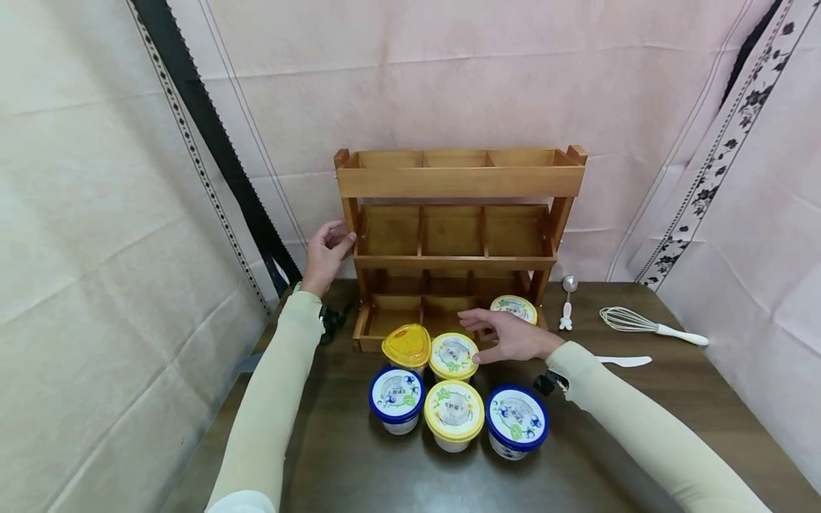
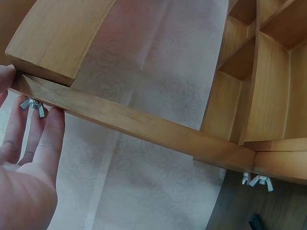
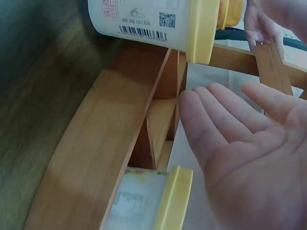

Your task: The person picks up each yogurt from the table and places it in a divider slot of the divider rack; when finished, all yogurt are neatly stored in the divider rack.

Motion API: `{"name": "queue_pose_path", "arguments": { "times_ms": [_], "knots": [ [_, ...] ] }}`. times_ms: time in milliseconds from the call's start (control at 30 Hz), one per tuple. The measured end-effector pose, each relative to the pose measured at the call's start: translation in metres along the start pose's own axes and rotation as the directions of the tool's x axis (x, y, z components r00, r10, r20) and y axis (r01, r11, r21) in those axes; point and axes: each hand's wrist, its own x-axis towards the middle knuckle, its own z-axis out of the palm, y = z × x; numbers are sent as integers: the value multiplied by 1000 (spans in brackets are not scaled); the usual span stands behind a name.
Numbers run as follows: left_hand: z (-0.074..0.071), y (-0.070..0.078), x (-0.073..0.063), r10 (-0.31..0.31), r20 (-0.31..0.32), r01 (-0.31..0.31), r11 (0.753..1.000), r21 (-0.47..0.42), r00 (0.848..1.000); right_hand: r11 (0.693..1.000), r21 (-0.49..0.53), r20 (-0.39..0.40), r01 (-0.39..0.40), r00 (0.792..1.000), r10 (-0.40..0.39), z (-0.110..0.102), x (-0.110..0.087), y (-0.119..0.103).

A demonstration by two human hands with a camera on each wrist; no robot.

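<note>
Presently the shelf [image 1: 457,261] stands at the back of the table [image 1: 346,463]; hours are counted round it, as the head view sees it. At nine o'clock the left hand [image 1: 328,253] is clamped on the post [image 2: 134,120], its fingers beside a wing nut [image 2: 33,105]. At five the right hand [image 1: 513,336] holds nothing, fingers reaching out nearly straight; whether its thumb touches the rear tub [image 1: 452,354] cannot be told. The shelved tub [image 1: 513,308] sits in the bottom tier's compartment nearest four o'clock.

Round the front tub [image 1: 454,411], yellow-lidded like those two, the rear tub is at twelve, the jar [image 1: 407,345] at eleven, one blue tub [image 1: 396,395] between nine and ten, the other blue tub [image 1: 517,418] at three. Toward the shelf's four lie the spoon [image 1: 567,308], knife [image 1: 625,361] and whisk [image 1: 628,320].
</note>
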Motion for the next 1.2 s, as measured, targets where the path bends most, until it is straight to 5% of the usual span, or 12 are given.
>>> {"name": "queue_pose_path", "arguments": {
  "times_ms": [567, 1200],
  "knots": [
    [1, -5, -5, 48, -12, -48, 998, 28, 999, 995, -45, 111, -86, 990, 91, 19, 7, 3],
    [1, -4, -3, 40, -1, -40, 999, 20, 999, 999, -17, 55, -36, 998, 37, 18, 2, 0]
  ]
}}
